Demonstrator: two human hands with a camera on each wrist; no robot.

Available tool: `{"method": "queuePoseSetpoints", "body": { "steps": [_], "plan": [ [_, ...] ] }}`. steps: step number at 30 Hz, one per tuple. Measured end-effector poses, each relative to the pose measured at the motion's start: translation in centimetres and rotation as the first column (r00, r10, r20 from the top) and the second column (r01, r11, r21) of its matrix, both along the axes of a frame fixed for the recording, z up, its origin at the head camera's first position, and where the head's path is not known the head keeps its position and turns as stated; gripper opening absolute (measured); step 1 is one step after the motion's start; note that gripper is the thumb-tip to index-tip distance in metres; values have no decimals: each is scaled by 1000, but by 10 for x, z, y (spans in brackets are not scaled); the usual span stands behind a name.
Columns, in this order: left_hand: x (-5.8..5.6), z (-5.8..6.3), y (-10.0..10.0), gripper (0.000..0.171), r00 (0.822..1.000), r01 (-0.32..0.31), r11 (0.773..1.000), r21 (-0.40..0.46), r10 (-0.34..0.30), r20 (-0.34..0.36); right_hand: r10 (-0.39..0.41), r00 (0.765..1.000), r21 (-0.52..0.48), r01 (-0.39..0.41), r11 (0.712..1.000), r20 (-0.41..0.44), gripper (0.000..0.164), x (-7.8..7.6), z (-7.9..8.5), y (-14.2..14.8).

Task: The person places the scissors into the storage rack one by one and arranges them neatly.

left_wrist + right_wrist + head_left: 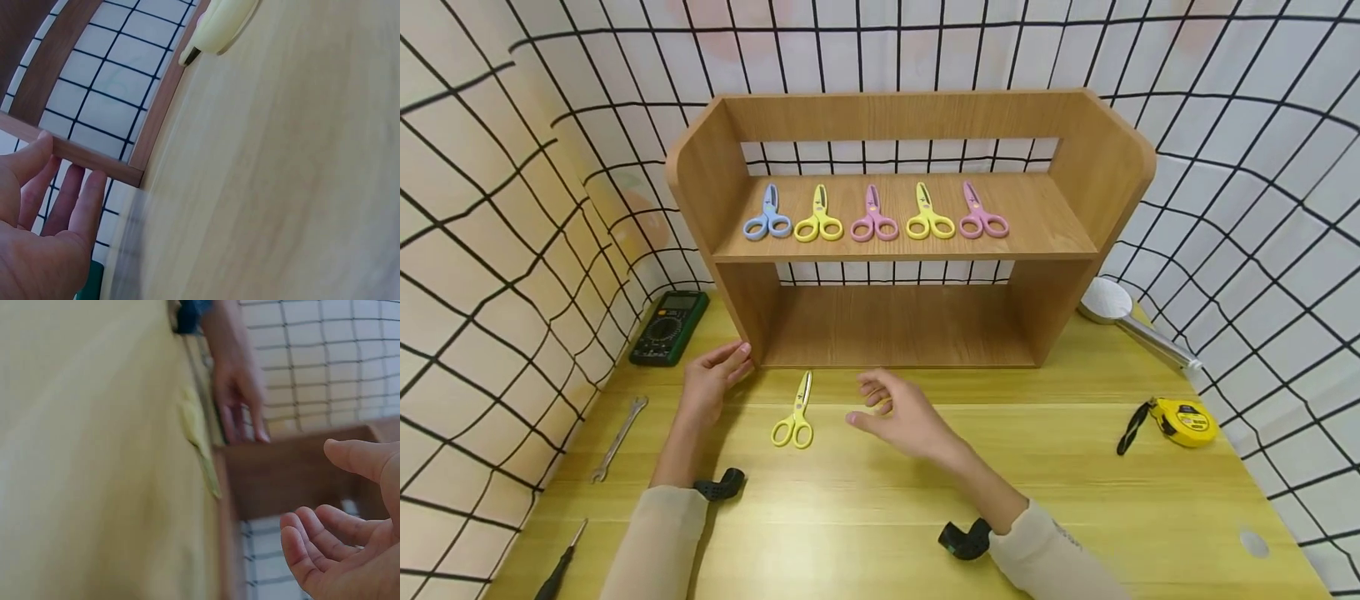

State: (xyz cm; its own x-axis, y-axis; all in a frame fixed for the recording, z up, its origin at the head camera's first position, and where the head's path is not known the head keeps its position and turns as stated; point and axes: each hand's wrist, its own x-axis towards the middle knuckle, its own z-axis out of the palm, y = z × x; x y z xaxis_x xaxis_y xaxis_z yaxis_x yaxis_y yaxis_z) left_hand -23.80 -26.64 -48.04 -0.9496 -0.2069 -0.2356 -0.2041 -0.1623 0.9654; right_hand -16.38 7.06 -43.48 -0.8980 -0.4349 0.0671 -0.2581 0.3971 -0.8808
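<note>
A two-tier wooden desk shelf point(904, 257) stands on the table. At its lower left front corner, my left hand point(709, 380) holds the edge of the side panel, thumb on one face and fingers on the other, as the left wrist view shows. Just in front of the shelf lies a pair of yellow scissors point(794, 417), blades pointing towards it. To the right of those scissors my right hand point(904, 413) hovers over the table, fingers loosely bent and holding nothing. On the upper tier lie blue scissors point(767, 218), two yellow pairs point(820, 218) and two pink pairs point(874, 220) in a row.
Left of the shelf are a green multimeter point(668, 328), a wrench point(619, 440) and a screwdriver point(562, 563). A metal ladle point(1135, 320) and a yellow tape measure point(1184, 422) lie on the right. White walls with a black grid point(1240, 167) enclose the table.
</note>
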Motion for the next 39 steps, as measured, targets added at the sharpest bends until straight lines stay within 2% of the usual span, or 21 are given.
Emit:
{"method": "queuePoseSetpoints", "body": {
  "steps": [5,11,14,18,20,26,28,32,35,39],
  "plan": [
    [-1,0,2,54,1000,11,1000,-20,-11,0,29,999,3,-29,1000,33,57,-1,-26,-32],
    [-5,5,3,50,1000,7,1000,1,-7,-14,12,998,56,-16,998,67,64,-9,-38,-61],
    [-5,7,3,49,1000,13,1000,-3,-13,-16,-7,998,124,-2,992,70,65,-11,-42,-70],
    [-3,6,3,49,1000,20,1000,-11,-20,-16,-26,999,254,17,967,32,63,-11,-44,-79],
    [0,10,4,48,1000,26,1000,-14,-27,-5,-33,999,305,29,952,8,63,-10,-45,-82],
    [1,5,4,46,1000,18,1000,-2,-18,-3,-83,996,396,91,914,-35,54,-8,-46,-92],
    [1,3,4,43,1000,15,1000,4,-15,-7,-98,994,393,106,913,-38,47,-7,-46,-93],
    [2,1,3,37,1000,17,1000,11,-17,-7,-114,993,323,116,939,-27,36,-6,-44,-89],
    [2,1,2,33,1000,24,999,27,-24,-7,-117,993,244,110,963,14,37,-4,-43,-82],
    [2,-1,0,25,1000,25,998,60,-25,-7,-102,989,129,88,988,110,41,0,-34,-69]
  ]
}}
